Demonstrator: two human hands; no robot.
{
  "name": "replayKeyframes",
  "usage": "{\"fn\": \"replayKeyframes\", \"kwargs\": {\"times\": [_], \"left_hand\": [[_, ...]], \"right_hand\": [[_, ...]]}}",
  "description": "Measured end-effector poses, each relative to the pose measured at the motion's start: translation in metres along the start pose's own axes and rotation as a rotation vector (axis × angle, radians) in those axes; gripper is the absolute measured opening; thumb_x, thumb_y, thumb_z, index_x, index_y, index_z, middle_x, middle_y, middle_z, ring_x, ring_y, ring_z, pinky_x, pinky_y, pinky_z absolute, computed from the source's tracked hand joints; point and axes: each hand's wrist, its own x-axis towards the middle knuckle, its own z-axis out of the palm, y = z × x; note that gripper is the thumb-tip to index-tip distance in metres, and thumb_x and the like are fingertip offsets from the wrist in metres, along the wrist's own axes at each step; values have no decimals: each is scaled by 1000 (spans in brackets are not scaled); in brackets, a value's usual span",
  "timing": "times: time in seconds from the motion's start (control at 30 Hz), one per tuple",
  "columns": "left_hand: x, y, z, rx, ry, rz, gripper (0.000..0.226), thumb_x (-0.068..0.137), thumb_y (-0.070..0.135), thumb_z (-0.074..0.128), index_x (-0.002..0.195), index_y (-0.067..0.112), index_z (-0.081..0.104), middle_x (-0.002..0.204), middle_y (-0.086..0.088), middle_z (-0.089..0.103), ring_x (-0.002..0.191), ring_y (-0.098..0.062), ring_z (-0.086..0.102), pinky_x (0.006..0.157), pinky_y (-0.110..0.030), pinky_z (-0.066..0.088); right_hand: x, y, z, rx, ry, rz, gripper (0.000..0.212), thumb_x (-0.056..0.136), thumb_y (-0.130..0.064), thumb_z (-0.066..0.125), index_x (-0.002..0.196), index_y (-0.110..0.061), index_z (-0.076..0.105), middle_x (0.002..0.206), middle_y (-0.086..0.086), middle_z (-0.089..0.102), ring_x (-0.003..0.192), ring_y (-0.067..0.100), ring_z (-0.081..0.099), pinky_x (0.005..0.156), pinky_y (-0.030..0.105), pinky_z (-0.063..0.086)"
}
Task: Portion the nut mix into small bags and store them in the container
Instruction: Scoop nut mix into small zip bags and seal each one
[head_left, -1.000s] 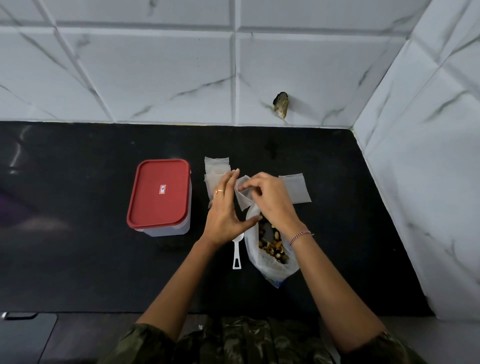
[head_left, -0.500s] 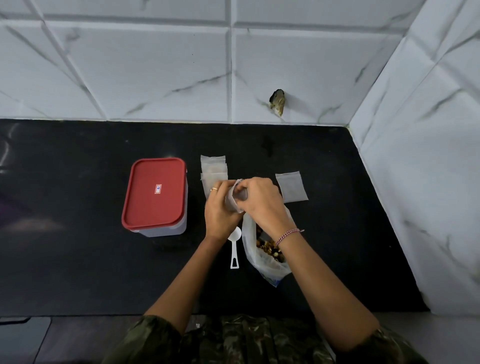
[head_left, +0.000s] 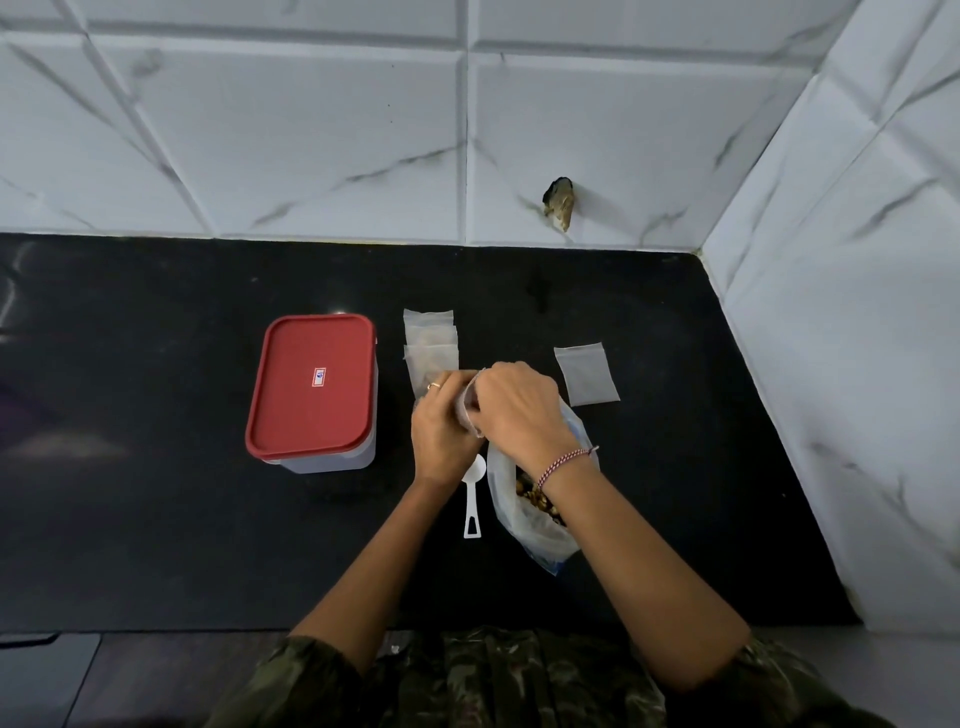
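Near the middle of the counter (head_left: 156, 519), the left hand (head_left: 441, 431) and the right hand (head_left: 519, 410) both pinched one small bag (head_left: 467, 402), near a red-lidded box (head_left: 311, 387).

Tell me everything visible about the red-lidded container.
The container is a rectangular, round-cornered box: translucent whitish plastic body, red lid closed on top with a small white label at its centre. It stands upright on the black counter, just left of the stack of small bags. Neither the left hand nor the right hand touches it. Contents hidden.
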Motion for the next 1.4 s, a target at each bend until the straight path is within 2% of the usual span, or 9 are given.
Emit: {"fn": "replayKeyframes", "kwargs": {"times": [0.2,0.33,0.53,0.63,0.77,1.07,1.2,1.33,1.4], "left_hand": [[-10,-2,-8,-111,37,-25,30,76,18,78,100,17,60,94,-2,65,86,-15,64,75,-31,53],[-19,-13,-17,-112,90,-100,38,77,37,77,98,9,62,92,-1,65,87,-20,65,76,-42,55],[-36,-15,-30,-79,87,-77,30,79,32,75,92,9,60,85,2,61,80,-14,61,71,-37,54],[-42,-17,-33,-34,79,-69,30,79,31,75,93,8,60,88,1,63,83,-15,63,74,-40,55],[-50,-20,-37,-23,54,-100,33,78,32,77,97,11,60,92,2,65,89,-18,66,78,-44,56],[-66,-11,-42,5,58,-154,38,78,44,72,97,14,60,91,5,65,87,-16,65,77,-40,56],[-71,-7,-41,43,84,-205,42,79,51,67,97,14,58,88,5,65,84,-12,64,75,-39,56],[-79,-5,-34,50,38,-232,44,79,52,68,100,14,57,90,3,64,85,-12,64,75,-38,55],[-86,-4,-28,42,-15,-238,45,78,52,68,101,14,57,92,3,63,87,-12,64,76,-36,56]], "right_hand": [[-7,15,-15,479,-1,-48,25,98,-34,46,103,-22,67,73,-6,61,60,6,54,54,20,40],[-13,27,-4,798,84,139,21,95,-35,50,92,-20,65,79,-3,67,67,7,66,64,23,57],[-26,5,58,548,-318,196,27,91,-36,57,100,-10,59,84,11,72,74,21,70,81,35,56],[-34,-12,80,240,-280,98,22,94,-21,54,105,-3,58,103,13,64,94,27,63,80,32,47],[-44,-21,98,124,-176,0,18,97,-8,45,111,-4,55,110,12,62,99,24,62,78,29,48],[-45,-19,104,171,-74,8,23,97,-12,46,120,-9,49,106,8,64,95,21,64,75,30,49],[-50,-9,89,301,105,86,24,91,-20,58,112,-19,47,95,4,66,87,22,65,77,37,52],[-58,30,59,415,269,234,29,82,-26,70,107,-25,55,94,-8,65,86,13,63,64,21,43],[-63,54,49,393,211,316,35,82,-28,70,115,-28,56,100,-8,66,89,10,62,61,18,39]]}}
